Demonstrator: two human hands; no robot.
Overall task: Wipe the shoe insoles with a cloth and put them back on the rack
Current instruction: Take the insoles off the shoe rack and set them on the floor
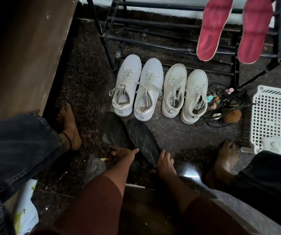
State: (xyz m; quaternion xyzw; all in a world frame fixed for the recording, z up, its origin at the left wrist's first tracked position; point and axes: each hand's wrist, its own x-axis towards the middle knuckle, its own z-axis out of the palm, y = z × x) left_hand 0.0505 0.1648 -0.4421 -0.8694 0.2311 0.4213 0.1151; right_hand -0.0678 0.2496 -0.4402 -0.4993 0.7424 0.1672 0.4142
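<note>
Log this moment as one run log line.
left hand: holds left black insole | right hand: grips right black insole | red insoles: on rack

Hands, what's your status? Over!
Left hand and right hand grip black insoles on floor. Red insoles on rack. No cloth seen. White shoes close ahead.

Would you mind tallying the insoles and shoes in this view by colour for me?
Red insoles: 2
Black insoles: 2
White shoes: 4
Total: 8
</note>
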